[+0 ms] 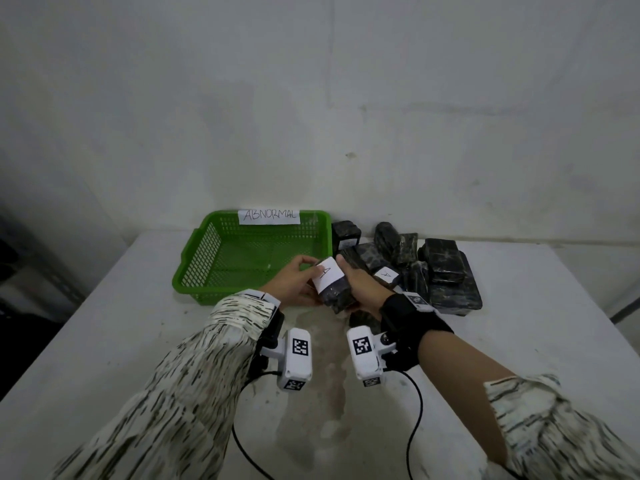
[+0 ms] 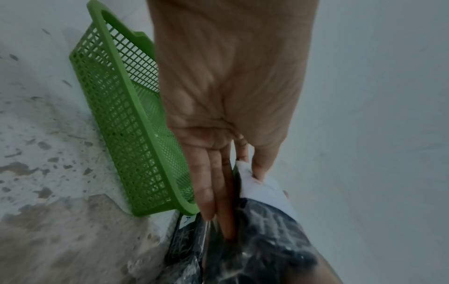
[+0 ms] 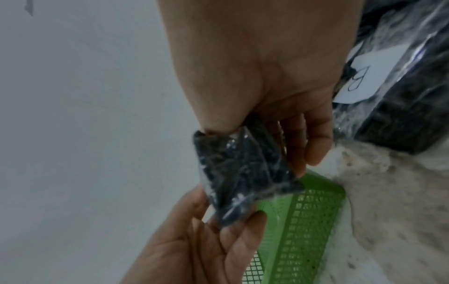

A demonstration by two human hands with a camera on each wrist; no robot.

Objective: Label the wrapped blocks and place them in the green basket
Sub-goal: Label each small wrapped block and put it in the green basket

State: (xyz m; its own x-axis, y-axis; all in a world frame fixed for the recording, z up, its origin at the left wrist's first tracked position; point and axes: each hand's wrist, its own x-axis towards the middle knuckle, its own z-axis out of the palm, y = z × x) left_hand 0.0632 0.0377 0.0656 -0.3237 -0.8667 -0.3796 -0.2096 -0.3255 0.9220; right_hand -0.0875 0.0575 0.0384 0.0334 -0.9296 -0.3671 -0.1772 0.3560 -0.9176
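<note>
A dark plastic-wrapped block with a white label marked "A" is held between both hands, just above the table by the near right corner of the green basket. My left hand has its fingers under the block and its thumb pressing on the label. My right hand grips the block's right side, thumb on top. In the right wrist view the block sits between the right hand and the left hand's fingers. Nothing lies in the basket.
A pile of several wrapped dark blocks lies right of the basket; one carries an "A" label, another a "B" label. A paper sign reading ABNORMAL hangs on the basket's far rim. The stained white table meets a wall behind.
</note>
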